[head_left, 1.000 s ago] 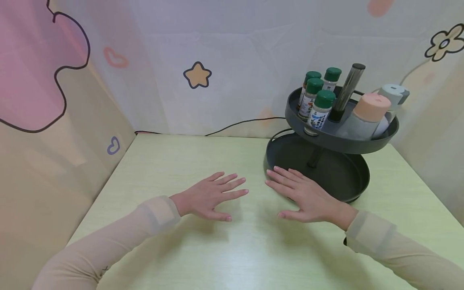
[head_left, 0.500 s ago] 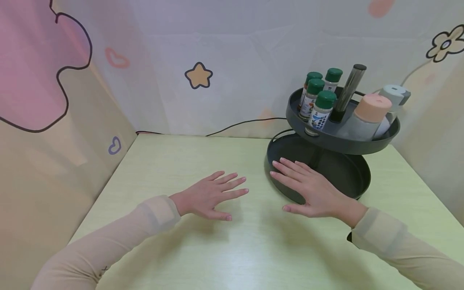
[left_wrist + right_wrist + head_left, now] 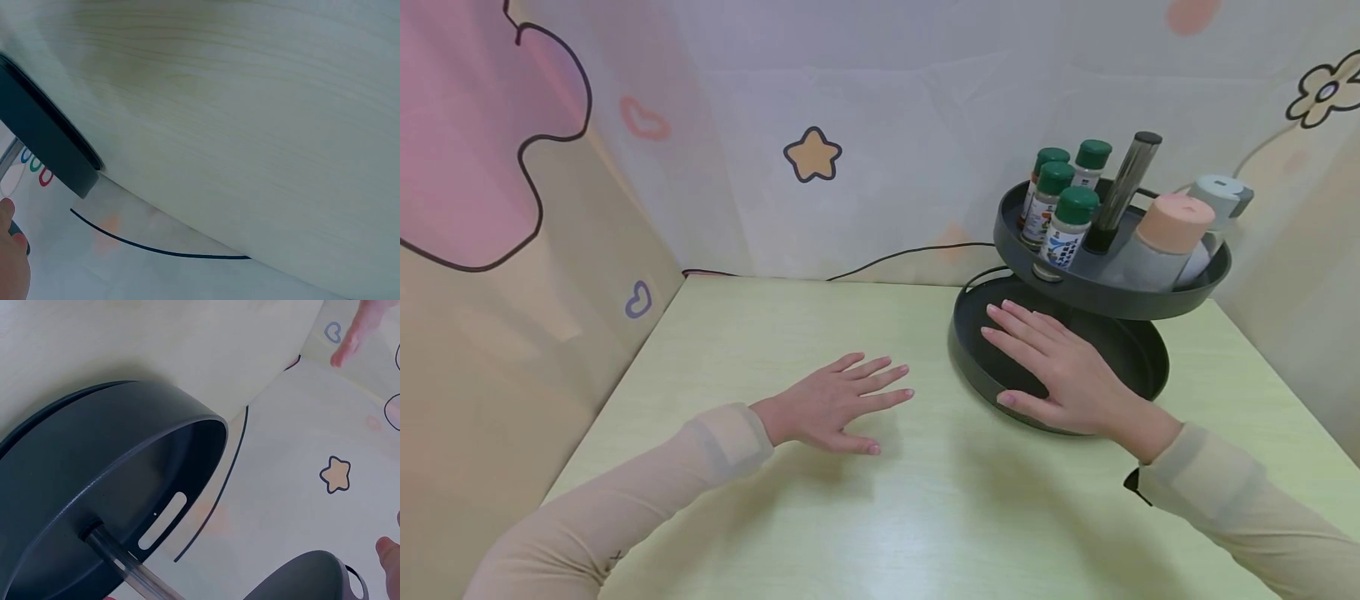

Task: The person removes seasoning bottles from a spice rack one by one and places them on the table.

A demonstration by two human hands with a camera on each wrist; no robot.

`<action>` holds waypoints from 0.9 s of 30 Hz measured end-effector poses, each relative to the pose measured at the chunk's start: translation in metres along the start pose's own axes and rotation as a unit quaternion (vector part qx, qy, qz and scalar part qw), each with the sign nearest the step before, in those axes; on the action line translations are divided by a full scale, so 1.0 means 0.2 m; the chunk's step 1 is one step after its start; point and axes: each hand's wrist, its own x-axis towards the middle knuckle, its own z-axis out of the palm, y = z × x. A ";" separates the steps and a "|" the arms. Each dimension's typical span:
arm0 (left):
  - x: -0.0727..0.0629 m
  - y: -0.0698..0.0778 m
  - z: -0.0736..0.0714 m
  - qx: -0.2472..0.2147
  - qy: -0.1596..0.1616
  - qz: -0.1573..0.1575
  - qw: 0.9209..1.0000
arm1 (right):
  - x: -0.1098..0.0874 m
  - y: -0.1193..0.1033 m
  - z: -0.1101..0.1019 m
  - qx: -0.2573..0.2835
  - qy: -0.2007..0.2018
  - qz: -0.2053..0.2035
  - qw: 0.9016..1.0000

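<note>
My left hand (image 3: 831, 406) hovers over the table with its fingers spread and nothing in it. To the right, my right hand (image 3: 1063, 375) is held in front of the two-tier rack's lower tray (image 3: 1120, 354), fingers straight, covering part of that tray; it holds nothing. The dark round upper tray (image 3: 1120, 287) carries several green-capped seasoning bottles (image 3: 1062, 237) on its left side. Right of the rack's grey post (image 3: 1123, 192) stand a pink-capped bottle (image 3: 1172, 237) and a bottle with a pale lid (image 3: 1221, 196). In the right wrist view, the lower tray (image 3: 112, 450) looms close.
The pale wood table (image 3: 737, 350) meets a printed cloth backdrop (image 3: 910, 150) at the back, with more cloth at both sides. A thin black cable (image 3: 910, 252) runs along the backdrop toward the rack.
My right hand has moved up and to the right, from beside the lower tray's left edge to in front of it. The left hand has stayed in place.
</note>
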 end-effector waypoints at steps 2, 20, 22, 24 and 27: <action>0.00 0.00 0.00 -0.001 0.003 0.000 1.000 | 0.00 0.00 -0.01 -0.004 0.026 0.001 1.000; -0.02 0.00 0.02 -0.001 -0.009 -0.007 1.000 | 0.02 0.03 -0.06 -0.014 0.292 0.066 0.954; -0.02 0.00 0.02 -0.002 -0.008 -0.007 1.000 | 0.01 0.04 -0.07 -0.010 0.307 0.077 0.949; -0.02 0.00 0.03 -0.002 -0.005 -0.006 1.000 | 0.01 0.04 -0.07 -0.005 0.321 0.088 0.943; -0.03 0.00 0.03 -0.005 -0.002 -0.005 1.000 | 0.00 0.05 -0.09 0.002 0.338 0.103 0.936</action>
